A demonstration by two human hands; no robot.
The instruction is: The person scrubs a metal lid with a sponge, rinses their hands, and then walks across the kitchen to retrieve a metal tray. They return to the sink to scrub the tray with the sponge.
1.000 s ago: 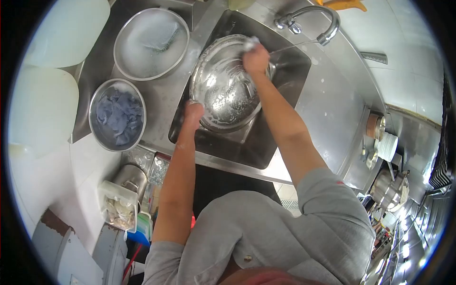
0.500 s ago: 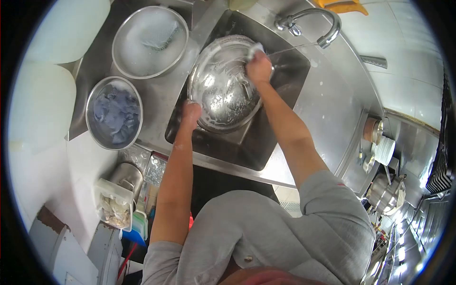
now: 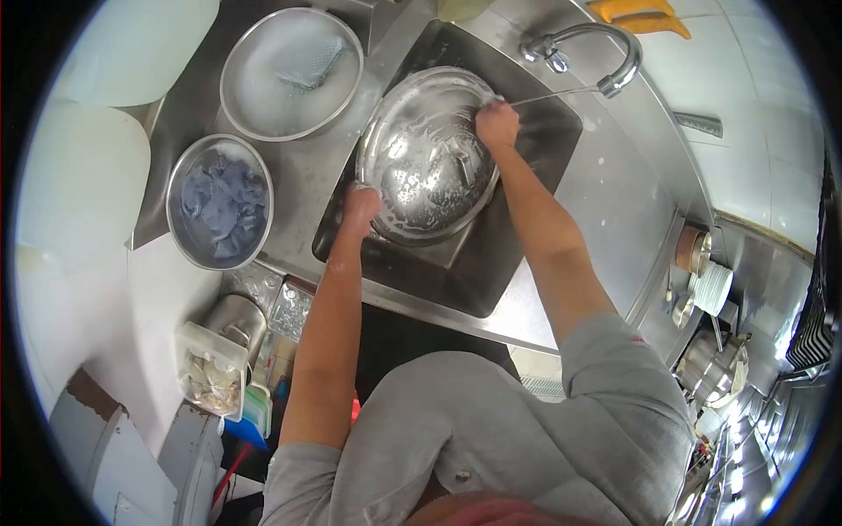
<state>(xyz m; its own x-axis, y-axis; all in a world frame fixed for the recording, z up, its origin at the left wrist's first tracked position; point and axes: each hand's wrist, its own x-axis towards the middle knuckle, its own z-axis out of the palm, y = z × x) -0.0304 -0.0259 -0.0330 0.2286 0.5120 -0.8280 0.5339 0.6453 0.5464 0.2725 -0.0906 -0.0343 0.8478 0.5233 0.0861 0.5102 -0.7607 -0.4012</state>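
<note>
A large round metal lid (image 3: 421, 188), streaked with suds and with a handle at its middle, lies tilted in the sink (image 3: 553, 131). My left hand (image 3: 360, 207) is closed on the lid's left rim. At the upper right rim, my right hand (image 3: 497, 124) is closed round something I cannot make out, its fingers mostly hidden. A thin stream of water runs from the curved faucet (image 3: 627, 66) towards my right hand.
Left of the sink stand a bowl of suds (image 3: 263, 96) holding a scouring pad (image 3: 323, 66), and a bowl with soaked blue cloths (image 3: 219, 206). White containers (image 3: 83, 184) are at the far left. Orange gloves (image 3: 645, 17) lie at the top right; stacked plates (image 3: 712, 289) stand at the right.
My right hand has moved slightly down along the lid's rim, and the white item at its fingers is now mostly hidden. The whole view has shifted a little.
</note>
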